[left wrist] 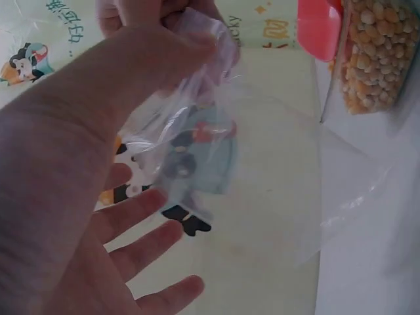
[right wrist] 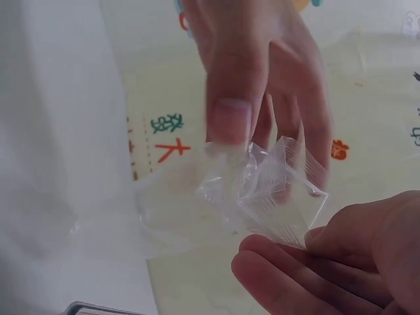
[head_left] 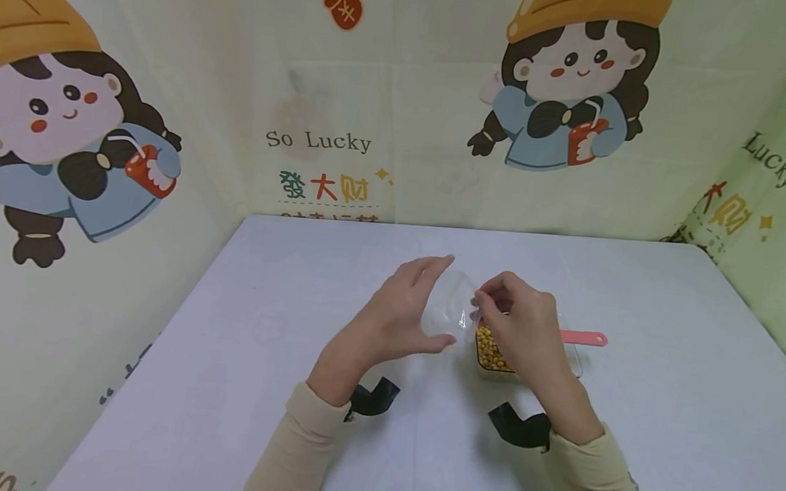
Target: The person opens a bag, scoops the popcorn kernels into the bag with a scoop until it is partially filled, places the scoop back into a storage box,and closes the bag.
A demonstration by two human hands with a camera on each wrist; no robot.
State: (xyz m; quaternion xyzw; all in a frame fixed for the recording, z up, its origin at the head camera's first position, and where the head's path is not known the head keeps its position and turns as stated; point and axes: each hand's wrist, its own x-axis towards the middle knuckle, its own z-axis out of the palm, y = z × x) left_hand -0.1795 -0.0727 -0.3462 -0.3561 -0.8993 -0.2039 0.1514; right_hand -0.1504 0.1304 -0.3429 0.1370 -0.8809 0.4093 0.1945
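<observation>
A clear plastic bag (head_left: 453, 304) hangs between the two hands, its crumpled corner (right wrist: 269, 190) large in the right wrist view. My right hand (head_left: 527, 327) pinches the bag's edge between thumb and fingers. Around the bag's other side is my left hand (head_left: 398, 310), thumb and fingers straight and spread apart. In the right wrist view the left thumb (right wrist: 231, 118) lies against the film, with its fingers behind. Below the right hand stands a clear box of yellow corn kernels (head_left: 490, 351), partly hidden by that hand.
A pink handle (head_left: 585, 338) sticks out to the right past the right hand; its pink scoop end (left wrist: 319, 27) shows by the box in the left wrist view. The white table (head_left: 218, 401) meets a printed cloth backdrop (head_left: 425, 179) behind.
</observation>
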